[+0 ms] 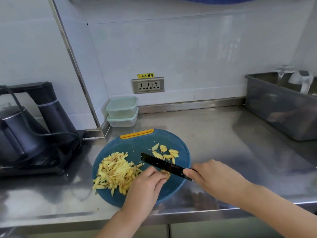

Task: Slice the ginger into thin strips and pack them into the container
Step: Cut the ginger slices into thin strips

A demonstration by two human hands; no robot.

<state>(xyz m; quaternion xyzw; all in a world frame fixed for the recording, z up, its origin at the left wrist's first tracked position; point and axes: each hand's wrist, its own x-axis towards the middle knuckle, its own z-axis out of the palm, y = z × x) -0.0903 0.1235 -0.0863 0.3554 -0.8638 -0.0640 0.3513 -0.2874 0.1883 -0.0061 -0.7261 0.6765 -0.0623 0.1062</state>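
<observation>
While the left hand (145,184) pinches a small ginger bit (166,174) down on the blue board (171,189), the right hand (216,179) is wrapped tight round the handle of the knife (161,163). The black blade lies right beside the bit. This looks like the cutting step, and it is well along. A big pile of strips (115,172) sits on the left side of the board, touching the left hand. The bit is very small, so the fingers are close to the blade. It would be best to tuck the fingertips back and let the knuckles guide the knife. The bit should lie on its flat side so it does not roll. Short, slow cuts would keep the strips thin and even. If the bit gets too small to hold safely, it is wiser to stop. A few slices (164,152) wait on the far side of the knife and seem to need cutting too. Some strips lie near the board's front edge and could fall onto the worktop (223,134), so push them inward. Two stacked boxes (122,110) with lids on stand by the back wall, well apart from the board. No ginger is packed yet.
</observation>
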